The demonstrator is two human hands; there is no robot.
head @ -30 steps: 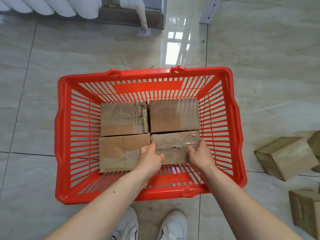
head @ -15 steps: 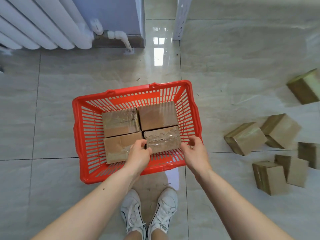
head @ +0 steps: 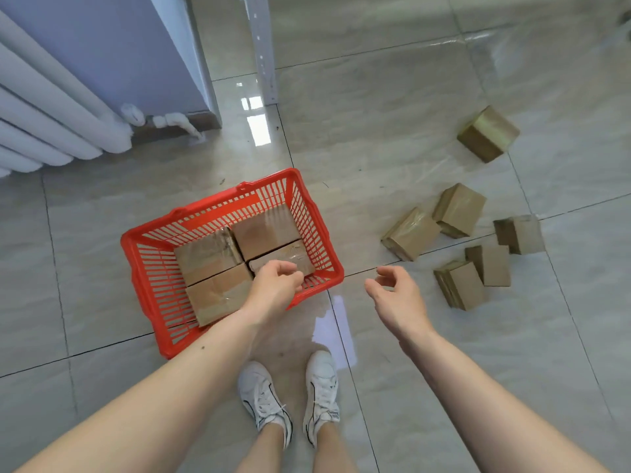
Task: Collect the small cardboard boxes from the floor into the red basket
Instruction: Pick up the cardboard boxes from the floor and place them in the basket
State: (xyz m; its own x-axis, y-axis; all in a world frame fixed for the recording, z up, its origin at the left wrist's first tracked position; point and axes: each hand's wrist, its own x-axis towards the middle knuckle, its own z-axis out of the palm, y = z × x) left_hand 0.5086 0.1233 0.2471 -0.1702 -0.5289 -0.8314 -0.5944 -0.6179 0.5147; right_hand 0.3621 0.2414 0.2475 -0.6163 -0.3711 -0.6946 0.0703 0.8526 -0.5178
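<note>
Right of both hands' fingers (head: 387, 279), loose boxes (head: 411, 237)

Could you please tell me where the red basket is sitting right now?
In the head view, the red basket sits on the floor left of centre, below the radiator, under the left hand.

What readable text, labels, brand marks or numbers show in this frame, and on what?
None can be read.
Boxes in the red basket: brown tape and torn cardboard, no print visible.
Loose boxes on the floor: plain taped faces, no label legible.
White shoes: dark side stripe only, no brand mark readable.
Left hand and right hand: bare, holding nothing.
</note>
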